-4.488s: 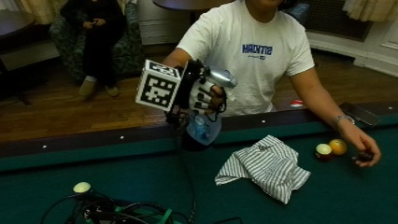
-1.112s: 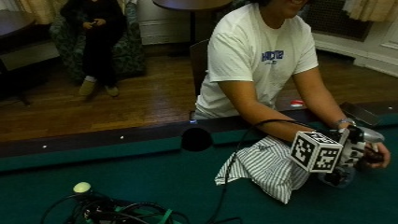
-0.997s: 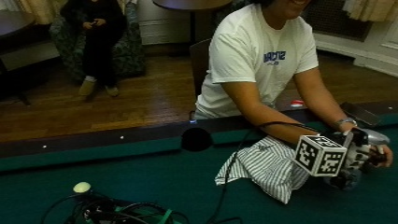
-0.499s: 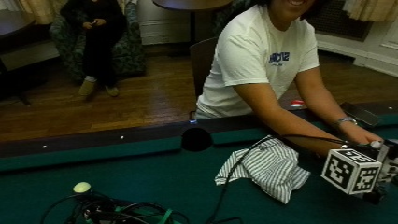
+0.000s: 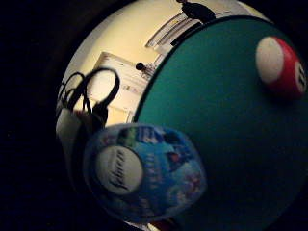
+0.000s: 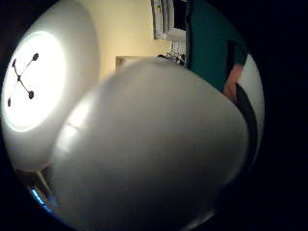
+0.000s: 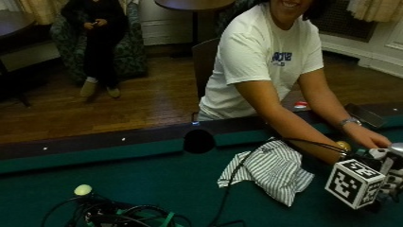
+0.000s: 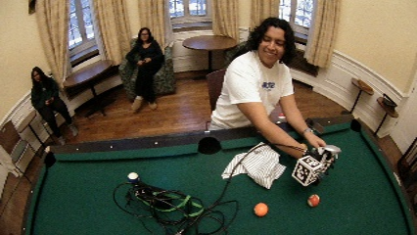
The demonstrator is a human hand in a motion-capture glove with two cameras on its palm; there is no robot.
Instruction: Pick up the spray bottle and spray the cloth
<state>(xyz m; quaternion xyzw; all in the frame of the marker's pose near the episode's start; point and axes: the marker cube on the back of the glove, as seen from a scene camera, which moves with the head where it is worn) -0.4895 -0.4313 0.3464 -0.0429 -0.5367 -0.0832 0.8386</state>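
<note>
Your gloved right hand is down at the counter, on the far side of the striped cloth from the cable tangle. It appears to be wrapped round the spray bottle, whose pale trigger head shows just above the hand. The fingers themselves are hidden, so the grasp is a judgement from how close the bottle sits in both palm views.

The bottle is low and right beside the hand, with the cloth just next to it, nearer the middle of the counter. That placement suits the task: the nozzle only needs to turn toward the cloth before you squeeze. Your bare hand rests on the counter just behind the gloved one, by a yellow ball, probably to steady you as you lean in.

The little-finger-side palm view shows the bottle's blue printed label filling the space against the palm, green felt beyond it and a red striped ball lying apart on the cloth-free felt. The thumb-side palm view gives only the bottle's pale rounded body pressed close. Only the wide outside view shows the cloth in relation to the hand, plus an orange ball nearer the front.
</note>
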